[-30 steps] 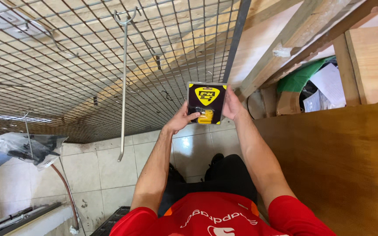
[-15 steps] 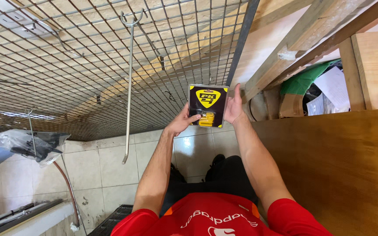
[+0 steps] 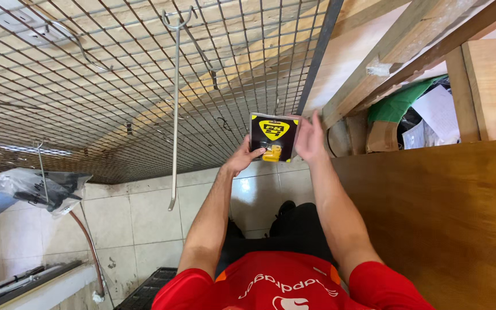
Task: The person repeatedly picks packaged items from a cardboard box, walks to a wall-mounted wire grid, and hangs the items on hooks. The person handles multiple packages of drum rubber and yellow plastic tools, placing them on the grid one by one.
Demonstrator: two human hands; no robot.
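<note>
A clear plastic bag (image 3: pixel 38 186) hung on a metal hook (image 3: pixel 174 109) of the wire grid (image 3: pixel 144 69). The left hand (image 3: pixel 242 158) gripped a black card pack (image 3: pixel 272 136) with a yellow emblem, held up against the grid; the right hand (image 3: pixel 310 139) pressed flat-fingered against its edge, beside brown wood panelling (image 3: pixel 443 218).

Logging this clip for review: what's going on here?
A person in a red shirt holds a small black and yellow package up against a wire mesh display panel. The left hand grips its lower left edge; the right hand rests flat on its right side. Bare metal hooks hang nearby.
</note>
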